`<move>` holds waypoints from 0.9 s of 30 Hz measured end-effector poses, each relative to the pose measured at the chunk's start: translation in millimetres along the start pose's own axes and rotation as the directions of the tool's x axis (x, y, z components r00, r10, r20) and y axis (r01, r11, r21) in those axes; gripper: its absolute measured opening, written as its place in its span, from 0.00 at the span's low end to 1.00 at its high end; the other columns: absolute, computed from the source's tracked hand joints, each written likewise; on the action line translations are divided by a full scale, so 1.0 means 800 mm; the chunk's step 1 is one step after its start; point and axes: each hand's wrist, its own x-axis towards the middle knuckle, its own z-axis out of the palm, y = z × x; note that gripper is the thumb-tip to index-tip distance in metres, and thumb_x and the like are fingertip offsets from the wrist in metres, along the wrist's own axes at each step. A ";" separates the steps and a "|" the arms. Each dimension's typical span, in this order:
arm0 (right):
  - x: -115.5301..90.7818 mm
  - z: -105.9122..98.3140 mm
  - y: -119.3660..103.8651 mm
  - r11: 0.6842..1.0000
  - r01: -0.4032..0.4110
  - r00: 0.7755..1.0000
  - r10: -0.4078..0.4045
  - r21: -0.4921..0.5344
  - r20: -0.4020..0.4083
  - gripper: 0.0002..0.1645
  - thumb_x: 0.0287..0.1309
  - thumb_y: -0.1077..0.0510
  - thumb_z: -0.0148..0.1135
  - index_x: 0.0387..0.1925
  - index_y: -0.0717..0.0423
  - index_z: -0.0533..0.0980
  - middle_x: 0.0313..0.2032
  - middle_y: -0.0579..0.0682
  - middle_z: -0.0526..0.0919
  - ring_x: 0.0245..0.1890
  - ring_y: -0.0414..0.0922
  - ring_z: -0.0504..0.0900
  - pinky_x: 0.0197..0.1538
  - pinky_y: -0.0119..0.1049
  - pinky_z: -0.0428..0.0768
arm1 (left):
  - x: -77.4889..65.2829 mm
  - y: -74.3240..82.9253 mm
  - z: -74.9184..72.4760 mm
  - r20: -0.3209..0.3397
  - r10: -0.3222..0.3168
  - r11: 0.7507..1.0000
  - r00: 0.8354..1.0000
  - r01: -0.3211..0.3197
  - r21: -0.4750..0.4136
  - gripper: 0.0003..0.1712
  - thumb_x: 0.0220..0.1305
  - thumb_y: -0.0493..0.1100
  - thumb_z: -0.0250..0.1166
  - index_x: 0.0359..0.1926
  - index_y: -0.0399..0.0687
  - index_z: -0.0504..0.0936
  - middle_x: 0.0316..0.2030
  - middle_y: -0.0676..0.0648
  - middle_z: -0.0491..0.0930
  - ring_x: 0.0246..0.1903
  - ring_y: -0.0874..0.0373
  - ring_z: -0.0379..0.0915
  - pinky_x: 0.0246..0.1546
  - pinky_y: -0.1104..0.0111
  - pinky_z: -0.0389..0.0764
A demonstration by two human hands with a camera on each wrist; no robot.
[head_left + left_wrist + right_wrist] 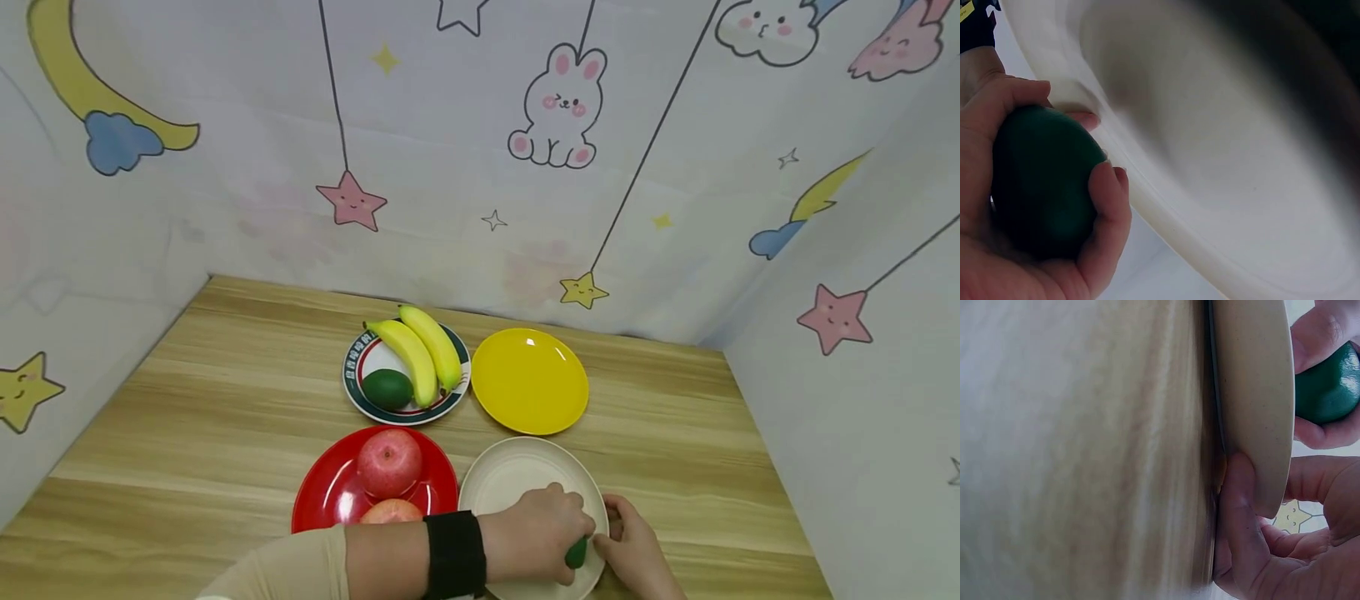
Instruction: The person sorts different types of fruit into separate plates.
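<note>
My left hand [536, 533] reaches over a cream plate [510, 475], its fingers curled round a dark green avocado [576, 552]. In the left wrist view the smooth, egg-shaped avocado [1047, 181] sits between palm and fingers, beside the plate's rim [1147, 215]. At the plate's right edge, my right hand [637, 546] pinches the rim. The right wrist view shows the right hand [1297, 550] with a finger against the plate's underside [1257, 394] and the thumb at the rim. Some left fingers are hidden in the head view.
A red plate [322, 483] with apples [390, 462] stands left of the cream plate, partly behind the left forearm. Behind are a patterned plate [360, 406] with two bananas [431, 346] and another avocado [387, 389], and a yellow plate [529, 381]. Printed cloth walls [450, 233] enclose the wooden table [187, 417].
</note>
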 end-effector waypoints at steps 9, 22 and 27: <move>0.000 0.000 -0.001 1.000 0.002 1.000 -0.002 -0.018 -0.013 0.31 0.47 0.72 0.58 0.57 0.71 0.66 0.43 0.60 0.78 0.34 0.45 0.80 0.30 0.34 0.82 | -0.002 -0.002 0.008 0.027 0.015 1.000 1.000 -0.015 -0.018 0.22 0.48 0.56 0.73 0.46 0.65 0.80 0.32 0.59 0.74 0.30 0.64 0.62 0.25 0.78 0.67; -0.001 0.001 -0.004 1.000 -0.021 1.000 0.021 -0.004 -0.010 0.32 0.46 0.72 0.58 0.58 0.70 0.66 0.43 0.60 0.78 0.33 0.45 0.80 0.30 0.34 0.82 | -0.001 -0.001 0.014 0.025 0.012 0.998 1.000 -0.013 0.059 0.26 0.47 0.59 0.73 0.49 0.67 0.79 0.39 0.57 0.71 0.35 0.63 0.62 0.27 0.75 0.70; -0.001 0.001 -0.003 1.000 -0.013 1.000 0.013 -0.007 -0.017 0.31 0.46 0.72 0.58 0.56 0.69 0.67 0.41 0.59 0.78 0.32 0.43 0.79 0.30 0.32 0.81 | -0.003 -0.001 0.012 0.033 0.029 0.998 0.999 -0.030 0.056 0.30 0.48 0.63 0.71 0.53 0.67 0.73 0.43 0.58 0.69 0.38 0.64 0.62 0.32 0.74 0.68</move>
